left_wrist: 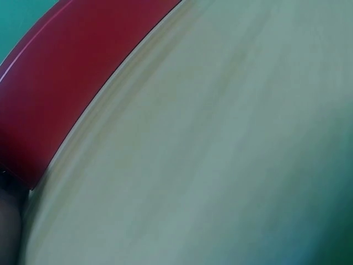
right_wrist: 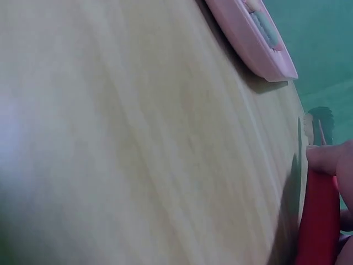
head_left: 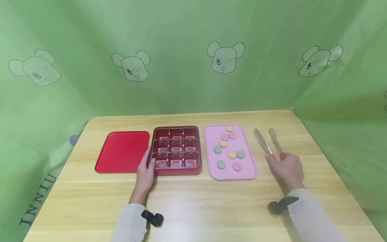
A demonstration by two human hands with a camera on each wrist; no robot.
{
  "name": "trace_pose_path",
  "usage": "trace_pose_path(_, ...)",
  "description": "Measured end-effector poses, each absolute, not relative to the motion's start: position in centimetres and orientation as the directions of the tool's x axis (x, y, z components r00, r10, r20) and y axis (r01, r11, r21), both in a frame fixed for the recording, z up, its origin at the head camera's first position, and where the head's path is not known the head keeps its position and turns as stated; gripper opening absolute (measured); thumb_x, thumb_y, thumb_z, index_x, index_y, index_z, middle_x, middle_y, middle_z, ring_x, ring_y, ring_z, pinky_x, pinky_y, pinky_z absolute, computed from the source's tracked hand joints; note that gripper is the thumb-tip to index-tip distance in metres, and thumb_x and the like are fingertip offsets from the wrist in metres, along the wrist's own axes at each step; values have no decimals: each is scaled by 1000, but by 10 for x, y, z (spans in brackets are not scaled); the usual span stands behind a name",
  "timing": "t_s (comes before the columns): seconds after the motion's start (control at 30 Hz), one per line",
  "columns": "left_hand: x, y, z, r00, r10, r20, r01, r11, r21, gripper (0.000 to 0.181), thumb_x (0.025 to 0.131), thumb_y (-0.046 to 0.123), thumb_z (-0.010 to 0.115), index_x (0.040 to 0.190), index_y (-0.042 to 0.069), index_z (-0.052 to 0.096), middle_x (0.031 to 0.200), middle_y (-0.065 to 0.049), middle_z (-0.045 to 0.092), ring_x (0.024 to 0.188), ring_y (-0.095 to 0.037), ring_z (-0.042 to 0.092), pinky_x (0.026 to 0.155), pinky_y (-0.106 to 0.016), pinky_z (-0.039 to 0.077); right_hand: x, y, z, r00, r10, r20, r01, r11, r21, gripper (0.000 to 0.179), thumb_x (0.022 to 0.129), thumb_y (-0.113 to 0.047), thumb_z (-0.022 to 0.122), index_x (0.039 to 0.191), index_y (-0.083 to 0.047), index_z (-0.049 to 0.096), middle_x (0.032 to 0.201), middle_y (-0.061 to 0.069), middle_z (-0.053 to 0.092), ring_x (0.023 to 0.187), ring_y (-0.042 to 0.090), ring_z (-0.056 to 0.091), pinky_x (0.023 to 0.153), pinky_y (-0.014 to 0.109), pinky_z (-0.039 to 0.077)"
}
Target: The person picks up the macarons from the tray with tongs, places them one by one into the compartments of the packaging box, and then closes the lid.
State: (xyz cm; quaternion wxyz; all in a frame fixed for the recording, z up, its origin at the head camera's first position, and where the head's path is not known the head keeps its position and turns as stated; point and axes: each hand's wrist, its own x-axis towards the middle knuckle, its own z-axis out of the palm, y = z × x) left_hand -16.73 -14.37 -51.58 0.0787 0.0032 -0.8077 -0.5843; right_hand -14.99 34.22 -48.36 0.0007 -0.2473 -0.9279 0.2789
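My left hand (head_left: 145,171) holds the left side of a dark red box (head_left: 178,171), its thumb at the near left corner. A clear insert divides the box into several square compartments, with no sweets in them. In the left wrist view the box's red wall (left_wrist: 71,66) shows, with a bit of thumb (left_wrist: 8,226) at its end. My right hand (head_left: 287,169) grips metal tongs (head_left: 263,143) by their red handles, with the tong arms spread and pointing away from me. The right wrist view shows a red handle (right_wrist: 319,221) under my fingers.
Between box and tongs lies a pink tray (head_left: 208,141) with several small macarons (head_left: 237,166) in pink, green and yellow. A flat red lid (head_left: 122,151) is left of the box. Green cloth (head_left: 187,77) hangs around the wooden table (head_left: 193,208).
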Motion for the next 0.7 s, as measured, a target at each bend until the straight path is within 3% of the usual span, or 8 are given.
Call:
trace_pose_path(0.17, -167, -143, -516, -988, -96, 123, 85, 330, 940, 52, 99, 18, 41, 149, 14, 27, 154, -6, 28, 142, -26, 23, 116, -45, 22, -144, 347, -482, -900, 409, -150, 425, 750, -507, 74, 81, -67, 53, 110, 0, 58, 94, 19, 62, 71, 27, 56, 52, 31, 39)
trace_pose_path(0.43, -167, -144, -516, -987, -98, 128, 87, 346, 934, 52, 99, 18, 41, 149, 13, 27, 154, -6, 28, 142, -27, 23, 116, -46, 23, -136, 351, -474, -917, 363, -167, 397, 776, -490, 78, 83, -65, 52, 121, 3, 55, 106, 25, 61, 79, 30, 58, 55, 33, 40)
trace_pose_path(0.7, -167, -144, -514, -988, -97, 121, 83, 333, 939, 51, 100, 18, 41, 149, 13, 28, 153, -6, 30, 142, -26, 25, 116, -46, 24, -127, 354, -463, -950, 286, -123, 310, 828, -468, 60, 84, -61, 55, 102, -4, 63, 89, 15, 65, 67, 23, 55, 50, 30, 39)
